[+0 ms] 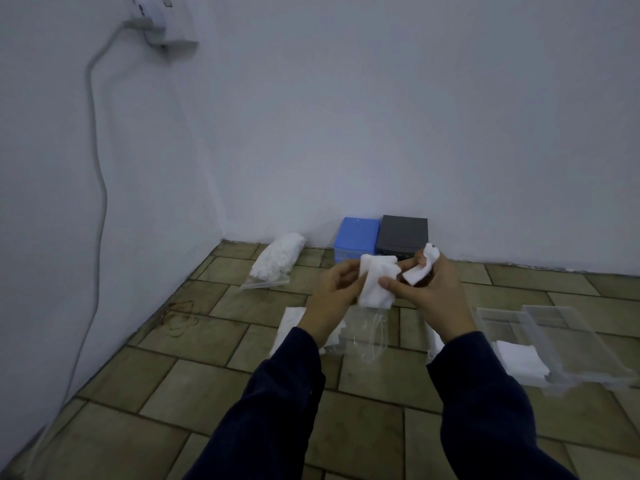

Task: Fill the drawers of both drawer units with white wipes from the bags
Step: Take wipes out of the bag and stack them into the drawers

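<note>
My left hand (334, 294) grips a stack of white wipes (375, 284) in front of me, above the floor. My right hand (434, 292) pinches a separate white wipe (420, 270) and its thumb touches the stack. Below the hands lies an opened clear bag (367, 337) with more wipes. A full bag of wipes (277, 259) lies by the wall at the left. The blue drawer unit (356, 235) and the dark grey drawer unit (403, 233) stand side by side against the wall. Two clear drawers (568, 337) lie on the floor at the right; one holds wipes (521, 362).
The floor is tiled in brownish stone (173, 386). White walls meet in a corner at the left. A grey cable (98, 188) hangs down the left wall from a socket (156, 22) near the top.
</note>
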